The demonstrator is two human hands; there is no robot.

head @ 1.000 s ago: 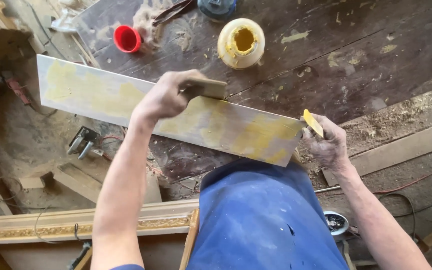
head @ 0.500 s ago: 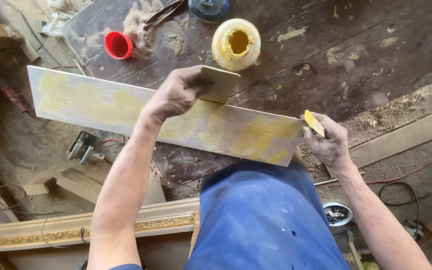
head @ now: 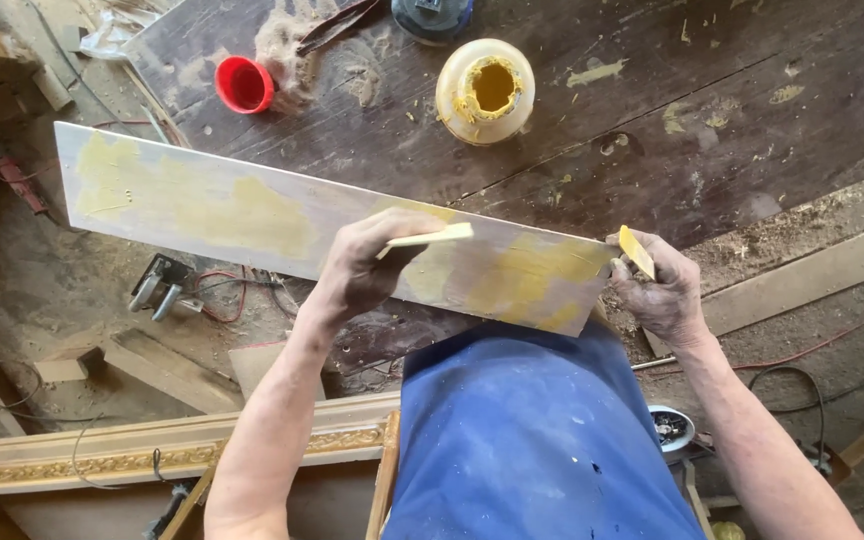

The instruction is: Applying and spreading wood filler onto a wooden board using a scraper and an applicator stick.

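A long pale wooden board (head: 202, 205), smeared with yellow filler, lies slanted across the edge of a dark workbench (head: 652, 120). My left hand (head: 367, 265) grips a flat yellowish spreader (head: 432, 237) and holds it edge-on over the middle of the board. At the board's right end, my right hand (head: 657, 290) holds a small yellow scraper (head: 636, 251) and steadies the board's end. An open jar of yellow filler (head: 485, 90) stands on the bench beyond the board.
A red cup (head: 244, 84) sits on the bench at the left, a dark round tool (head: 432, 15) at the top. Sawdust, power tools (head: 157, 285), cables, wood offcuts and a gilded frame moulding (head: 152, 450) lie on the floor. My blue apron (head: 532, 440) fills the lower middle.
My left hand has drawn the spreader from the board's far edge toward me across the middle. My right hand and the board have stayed in place.
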